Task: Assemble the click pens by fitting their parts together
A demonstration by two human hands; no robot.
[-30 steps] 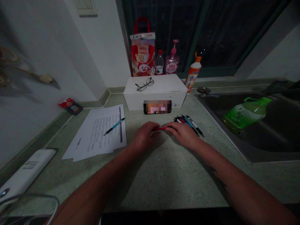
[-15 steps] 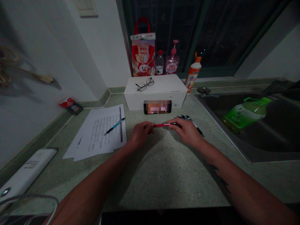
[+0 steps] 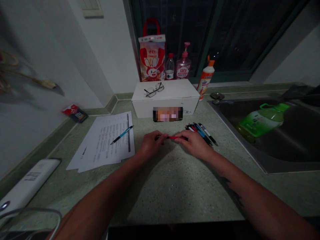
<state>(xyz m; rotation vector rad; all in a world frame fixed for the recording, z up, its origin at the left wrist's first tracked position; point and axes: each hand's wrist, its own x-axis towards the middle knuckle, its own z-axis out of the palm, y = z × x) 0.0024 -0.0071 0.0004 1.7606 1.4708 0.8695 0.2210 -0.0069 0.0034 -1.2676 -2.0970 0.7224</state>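
A red pen (image 3: 172,137) with dark ends lies crosswise between my hands, low above the counter. My left hand (image 3: 150,143) pinches its left end, and my right hand (image 3: 193,141) pinches its right end. Fingers cover parts of both ends. Just behind my right hand, several pens (image 3: 202,132) in black, blue, red and white lie in a loose bunch. To the left, a blue and black pen (image 3: 122,134) rests on printed sheets of paper (image 3: 100,143).
A white box (image 3: 166,95) bearing glasses (image 3: 154,90) stands behind my hands, a phone (image 3: 168,114) leaning on its front. At right is a sink (image 3: 262,156) holding a green bottle (image 3: 262,120). A white power strip (image 3: 30,183) and cable lie at left.
Both hands have come slightly closer together and lower, bringing the red pen nearer to me. More of the bunched pens now shows beside my right hand.
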